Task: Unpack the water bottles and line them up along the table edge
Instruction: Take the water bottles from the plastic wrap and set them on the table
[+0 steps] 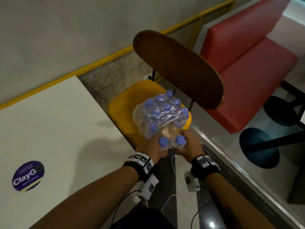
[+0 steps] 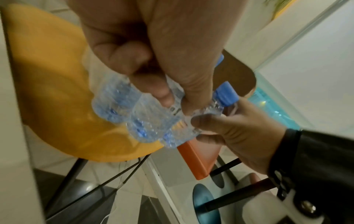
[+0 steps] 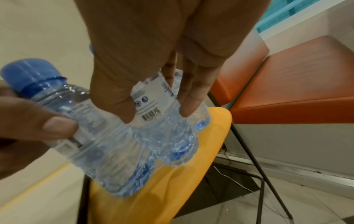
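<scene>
A shrink-wrapped pack of water bottles (image 1: 162,114) with blue caps is sitting on the yellow seat of a chair (image 1: 125,103), its plastic film torn open at the near end. Two bottles are poking out of that opening, side by side and touching. The left hand (image 1: 152,147) is gripping the nearer-left bottle (image 1: 163,141), fingers curled around its body, and the right hand (image 1: 189,143) is wrapping thumb and fingers around the labelled middle of the other bottle (image 1: 179,140). Both bottles are hovering over the front edge of the seat, tilted, bases still pointing toward the pack. The white bench (image 1: 49,129) is lying just to the left, carrying only a round purple sticker (image 1: 28,176), so no bottle is lined up there yet and the job looks to be only starting. To do this step well, each hand should be pulling its bottle straight out along its length, keeping a firm grip on the ribbed body so the loose film slips off without dragging the pack off the seat. A red cushioned seat (image 1: 247,71) is standing beyond the chair.
</scene>
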